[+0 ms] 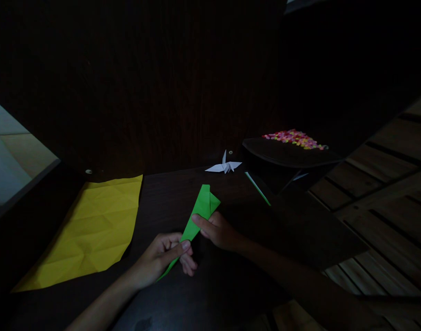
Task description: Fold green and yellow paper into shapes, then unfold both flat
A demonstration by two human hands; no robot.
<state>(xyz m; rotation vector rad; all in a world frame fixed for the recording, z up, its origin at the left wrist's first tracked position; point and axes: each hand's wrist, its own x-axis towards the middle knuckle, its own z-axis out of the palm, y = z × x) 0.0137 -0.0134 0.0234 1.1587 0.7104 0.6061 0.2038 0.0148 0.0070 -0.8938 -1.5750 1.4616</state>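
A folded piece of green paper [198, 212] is held up over the dark tabletop, slanting from lower left to upper right. My left hand [165, 255] pinches its lower end between thumb and fingers, and a thin green tip sticks out below. Higher up, my right hand [215, 229] grips the right edge, thumb lying on the front face. A small flap juts out at the paper's upper right. Beyond my hands, a white paper crane [225, 166] stands at the back of the table with wings spread.
A creased yellow sheet [100, 225] lies on the left. Right of the crane is a thin green-and-white strip [258, 189]. Small pink, red and yellow pieces [295, 138] are heaped on a dark raised shelf [279, 154]. A dark upright panel [162, 92] closes off the back.
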